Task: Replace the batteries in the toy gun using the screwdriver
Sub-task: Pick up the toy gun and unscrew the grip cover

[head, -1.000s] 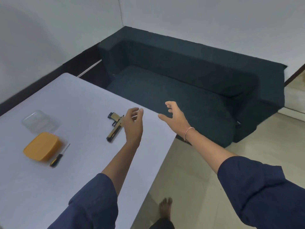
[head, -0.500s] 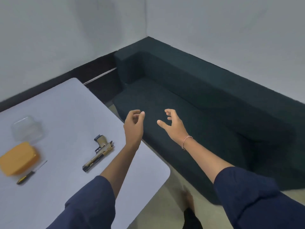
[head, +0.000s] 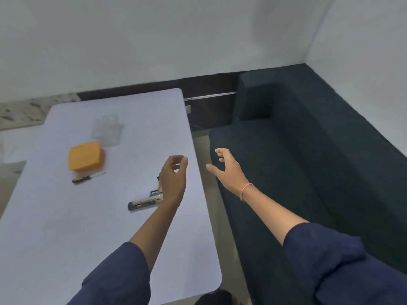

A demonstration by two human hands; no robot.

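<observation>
We turned back, so the toy gun [head: 143, 202] mid-frame is in reach; left hand [head: 174, 179] and right hand [head: 226, 170] have loose, empty fingers.

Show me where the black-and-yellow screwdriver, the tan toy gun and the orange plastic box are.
Black-and-yellow screwdriver [head: 88, 177]: head view, where handle meets shaft.
Tan toy gun [head: 144, 202]: head view, on its barrel.
Orange plastic box [head: 85, 156]: head view, middle of its lid.

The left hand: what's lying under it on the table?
A tan toy gun lies on the white table beneath the left hand. Its barrel sticks out to the left; the hand covers its rear and part of the grip. Whether they touch, I cannot tell.
</observation>
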